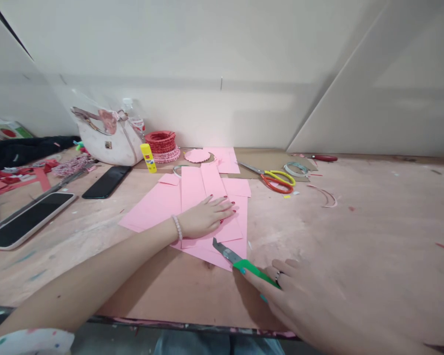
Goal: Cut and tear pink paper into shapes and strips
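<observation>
My left hand [206, 217] lies flat on a stack of pink paper sheets [151, 207], its fingers spread. A beaded bracelet circles that wrist. In my right hand [288, 283], closed around its green handle, is a utility knife [227, 254]. The blade points up and left over the lower right part of the pink paper. Whether the tip touches the sheet I cannot tell.
Scissors [276, 180] and a tape roll [296, 169] lie on cardboard behind the paper. A glue stick [148, 158] stands near red twisted-cord coils [161, 143]. Two phones [106, 182] and a white handbag [109, 143] are at left; a red-handled tool [324, 158] lies at back right.
</observation>
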Demonstrator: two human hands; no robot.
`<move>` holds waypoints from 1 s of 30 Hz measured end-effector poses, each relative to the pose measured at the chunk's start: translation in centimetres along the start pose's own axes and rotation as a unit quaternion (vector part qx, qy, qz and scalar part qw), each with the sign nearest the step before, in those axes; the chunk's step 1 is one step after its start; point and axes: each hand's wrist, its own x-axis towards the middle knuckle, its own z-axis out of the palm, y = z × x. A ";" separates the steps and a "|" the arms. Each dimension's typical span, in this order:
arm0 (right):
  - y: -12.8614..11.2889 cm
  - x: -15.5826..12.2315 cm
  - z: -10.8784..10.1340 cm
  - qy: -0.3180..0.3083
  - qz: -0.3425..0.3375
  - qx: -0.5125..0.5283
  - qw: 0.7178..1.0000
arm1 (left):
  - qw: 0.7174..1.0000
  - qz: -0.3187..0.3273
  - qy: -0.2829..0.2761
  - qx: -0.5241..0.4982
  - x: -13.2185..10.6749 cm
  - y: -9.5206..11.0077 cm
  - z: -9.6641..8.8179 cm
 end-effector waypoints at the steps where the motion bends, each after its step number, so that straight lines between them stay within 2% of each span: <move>1: 0.0 -0.1 -0.1 -0.001 0.003 -0.001 1.000 | 1.000 0.018 -0.007 -0.012 0.0 0.0 0.0; 8: -0.1 -0.7 -0.3 0.005 0.014 -0.010 1.000 | 0.998 0.028 -0.022 -0.060 0.0 -0.1 -0.2; 23: 0.3 -2.1 0.0 0.062 0.051 -0.042 0.996 | 0.997 0.023 -0.039 -0.065 -0.1 0.0 -0.5; 30: 2.0 -3.8 -0.5 0.130 0.033 -0.050 0.990 | 0.997 0.023 -0.038 -0.069 -0.1 -0.1 -0.4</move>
